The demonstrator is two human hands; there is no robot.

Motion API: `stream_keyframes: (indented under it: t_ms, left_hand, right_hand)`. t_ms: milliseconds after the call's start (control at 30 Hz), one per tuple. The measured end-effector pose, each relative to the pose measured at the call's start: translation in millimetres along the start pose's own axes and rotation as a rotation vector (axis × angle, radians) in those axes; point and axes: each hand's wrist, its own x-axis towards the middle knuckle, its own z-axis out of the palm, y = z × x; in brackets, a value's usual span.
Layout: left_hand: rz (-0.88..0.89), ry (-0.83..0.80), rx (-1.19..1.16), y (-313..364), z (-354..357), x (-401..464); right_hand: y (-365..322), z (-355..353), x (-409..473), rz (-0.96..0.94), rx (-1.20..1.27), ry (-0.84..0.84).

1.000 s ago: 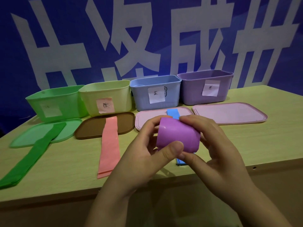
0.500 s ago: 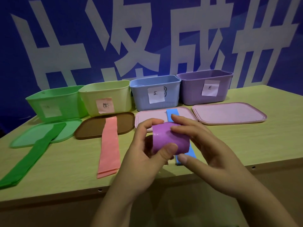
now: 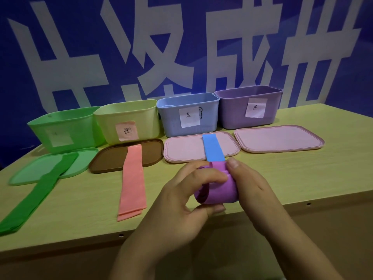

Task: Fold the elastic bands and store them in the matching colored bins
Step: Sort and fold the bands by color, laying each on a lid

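Both my left hand (image 3: 181, 199) and right hand (image 3: 250, 190) grip the rolled purple band (image 3: 219, 190), unbinned; purple bin (image 3: 249, 107) at 12 o'clock; green (image 3: 34, 195), pink (image 3: 133, 178), blue (image 3: 213, 147) bands still flat.

Purple band: soft purple elastic band (image 3: 217, 191), rolled into a loose coil, above the desk's front edge.
Blue band: flat blue elastic strip (image 3: 213, 148), lying across a pink lid.
Pink band: flat salmon elastic strip (image 3: 132, 182), partly on a brown lid.
Green band: long green elastic strip (image 3: 38, 194), at far left.
Bins: green plastic bin (image 3: 64, 128), yellow plastic bin (image 3: 129, 122), blue plastic bin (image 3: 188, 116), purple plastic bin (image 3: 250, 107), open, in a back row.
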Motion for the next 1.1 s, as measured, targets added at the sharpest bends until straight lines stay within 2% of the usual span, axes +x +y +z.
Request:
stream_keyframes:
  t_ms: [167,267,367,500,533,633,700,867,1000,1100]
  left_hand:
    - [0.018,0.007,-0.013,4.6,1.1,-1.0]
    - [-0.017,0.093,-0.075,10.9,5.9,2.6]
    - [-0.141,0.282,-0.108,16.0,11.3,8.6]
    - [-0.141,0.391,0.032,18.4,14.1,8.4]
    - [-0.158,0.385,-0.016,18.8,13.8,7.7]
    - [-0.21,0.313,-0.377,25.8,11.2,2.5]
    - [-0.2,0.321,-0.419,30.9,10.2,-1.2]
    - [-0.097,0.454,-0.331,41.3,15.7,-8.8]
    - [-0.039,0.433,-0.304,49.4,20.3,-18.7]
    - [0.01,0.376,-0.242,55.9,21.8,-25.8]
  right_hand:
    - [1.2,8.3,-1.3,0.023,0.155,0.119]
    - [1.3,14.0,-4.6,-0.132,0.055,0.144]
    - [3.2,22.1,-9.1,-0.233,-0.04,0.201]
    - [2.3,22.9,-11.2,-0.399,-0.139,0.33]
    - [-0.3,21.8,-11.7,-0.467,-0.175,0.345]
    - [-7.3,22.1,-16.5,-0.671,-0.24,0.29]
    - [-9.5,23.0,-19.8,-0.716,-0.225,0.252]
    - [-14.1,24.7,-34.8,-0.631,-0.06,0.236]
    - [-27.0,20.7,-50.6,-0.49,-0.011,0.192]
    - [-29.0,17.1,-63.9,-0.417,0.142,0.164]
